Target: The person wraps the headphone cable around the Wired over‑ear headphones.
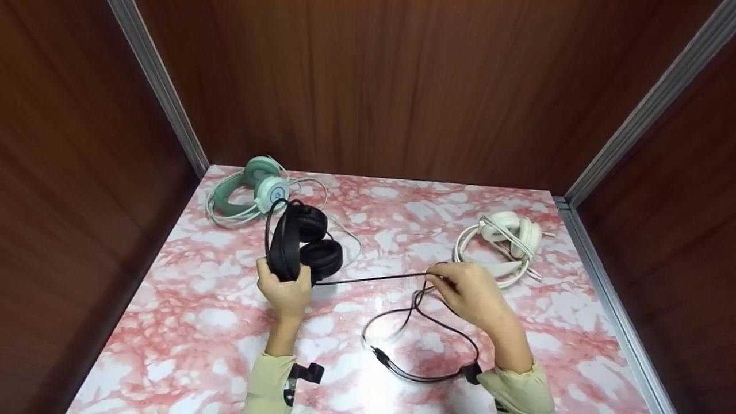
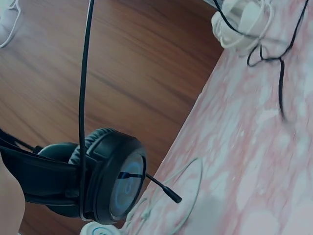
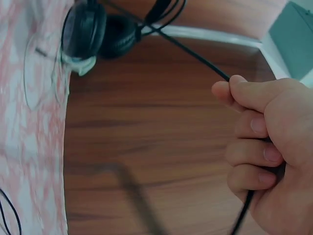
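Observation:
My left hand (image 1: 287, 296) grips the headband of a black headset (image 1: 286, 241), holding it above the table. In the left wrist view one ear cup (image 2: 110, 183) of it shows, along with a thin boom microphone (image 2: 164, 188). Between thumb and fingers, my right hand (image 1: 474, 293) pinches the headset's black cable (image 1: 374, 279), stretched nearly straight between the two hands. The right wrist view shows the cable (image 3: 195, 56) running on through the curled fingers of the right hand (image 3: 274, 132). Below it, slack cable loops down toward the plug end (image 1: 379, 355).
Green and white headphones (image 1: 272, 192) lie at the back left with a pale cord around them. White headphones (image 1: 506, 230), wrapped in their cable, lie on the right. Brown wood-grain panels (image 1: 368, 86) surround the red-and-white marbled table (image 1: 190, 345) at the back and sides.

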`<control>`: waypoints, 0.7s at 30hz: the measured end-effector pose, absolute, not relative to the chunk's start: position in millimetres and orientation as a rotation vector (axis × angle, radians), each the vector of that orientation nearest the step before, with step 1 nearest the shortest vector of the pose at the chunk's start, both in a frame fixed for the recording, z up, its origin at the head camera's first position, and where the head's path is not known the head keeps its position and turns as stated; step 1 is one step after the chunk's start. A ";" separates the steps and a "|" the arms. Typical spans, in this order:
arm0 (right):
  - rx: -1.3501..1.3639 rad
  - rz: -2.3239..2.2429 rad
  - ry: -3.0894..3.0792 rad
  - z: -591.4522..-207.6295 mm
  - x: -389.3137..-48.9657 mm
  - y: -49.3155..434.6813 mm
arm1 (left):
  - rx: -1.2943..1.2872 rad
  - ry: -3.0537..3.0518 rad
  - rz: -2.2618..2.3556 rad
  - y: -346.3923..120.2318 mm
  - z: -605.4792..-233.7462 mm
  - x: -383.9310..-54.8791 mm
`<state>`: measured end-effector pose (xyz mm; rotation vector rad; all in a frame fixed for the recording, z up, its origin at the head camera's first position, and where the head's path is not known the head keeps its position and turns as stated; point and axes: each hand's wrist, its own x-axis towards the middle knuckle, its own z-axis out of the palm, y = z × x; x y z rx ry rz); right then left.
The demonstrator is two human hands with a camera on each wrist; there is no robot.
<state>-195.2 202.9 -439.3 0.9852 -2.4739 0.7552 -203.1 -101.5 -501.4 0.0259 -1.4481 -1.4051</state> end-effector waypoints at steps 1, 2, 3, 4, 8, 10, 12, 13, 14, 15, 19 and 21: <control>0.973 0.727 -2.467 -438.3 -196.1 204.8 | 0.011 -1.471 -1.364 -103.1 -500.7 -202.7; 0.966 0.701 -2.461 -437.3 -197.0 206.5 | -0.005 -1.498 -1.324 -104.8 -499.7 -202.1; 0.958 0.682 -2.454 -436.1 -198.0 208.0 | -0.021 -1.519 -1.291 -106.7 -498.8 -201.7; 0.949 0.666 -2.442 -435.0 -199.3 209.6 | -0.040 -1.540 -1.268 -108.9 -497.2 -200.9; 0.902 0.602 -2.347 -429.4 -208.1 215.3 | -0.113 -1.613 -1.273 -118.1 -489.3 -198.3; 0.875 0.575 -2.281 -426.3 -215.6 216.9 | -0.152 -1.644 -1.331 -123.3 -486.7 -198.7; 0.847 0.571 -2.214 -423.2 -225.2 217.8 | -0.199 -1.668 -1.434 -128.5 -487.5 -202.8; 0.829 0.575 -2.183 -421.5 -230.8 217.9 | -0.233 -1.671 -1.508 -130.4 -487.1 -205.0; 0.809 0.577 -2.155 -419.6 -236.8 217.8 | -0.262 -1.676 -1.572 -132.6 -487.6 -208.4; 0.788 0.588 -2.128 -417.7 -243.2 217.5 | -0.294 -1.673 -1.640 -134.7 -488.5 -212.1; 0.738 0.621 -2.044 -411.0 -270.5 213.9 | -0.467 -1.569 -2.016 -139.3 -488.6 -222.0; 0.747 0.641 -2.029 -409.0 -283.4 210.9 | -0.563 -1.453 -2.224 -140.6 -490.7 -224.3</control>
